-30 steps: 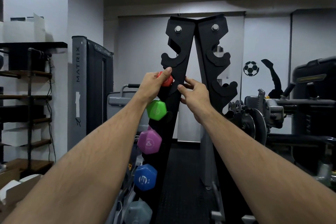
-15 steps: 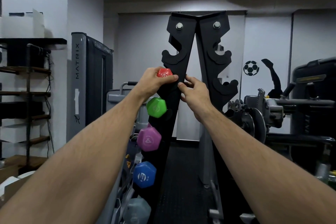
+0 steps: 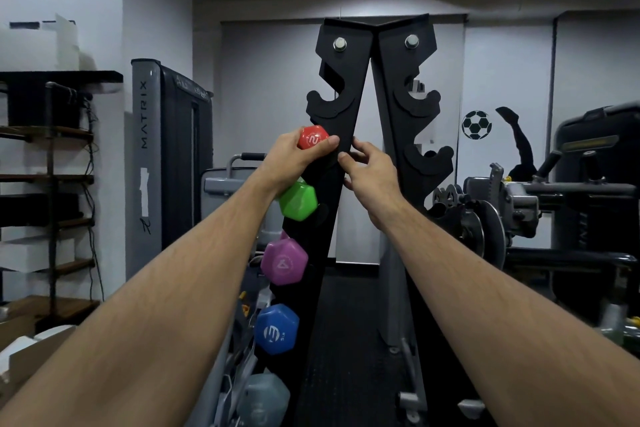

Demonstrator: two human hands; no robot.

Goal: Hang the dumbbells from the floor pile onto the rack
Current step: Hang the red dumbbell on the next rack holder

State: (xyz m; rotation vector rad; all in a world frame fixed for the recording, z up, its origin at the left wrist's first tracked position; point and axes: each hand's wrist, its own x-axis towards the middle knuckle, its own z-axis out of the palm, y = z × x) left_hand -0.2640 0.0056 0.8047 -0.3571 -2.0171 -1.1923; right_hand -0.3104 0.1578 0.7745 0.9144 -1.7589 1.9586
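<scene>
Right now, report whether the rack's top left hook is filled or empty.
Empty: the top left hook holds nothing; the red dumbbell sits below it in the left hand.

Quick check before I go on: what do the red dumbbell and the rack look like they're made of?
Red dumbbell: looks vinyl- or neoprene-coated, smooth with a soft sheen and a printed white 2; the core isn't visible. Rack: apparently flat steel plate with a matte black finish, judging by cut hook notches and bare silver bolt heads.

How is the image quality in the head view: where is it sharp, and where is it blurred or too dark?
Head view: the red dumbbell in the left hand is sharp and its number is readable; the black rack loses detail in shadow; the lower right corner is blurred; a bright light overexposes the upper left wall; wide-angle distortion enlarges the forearms.
</scene>
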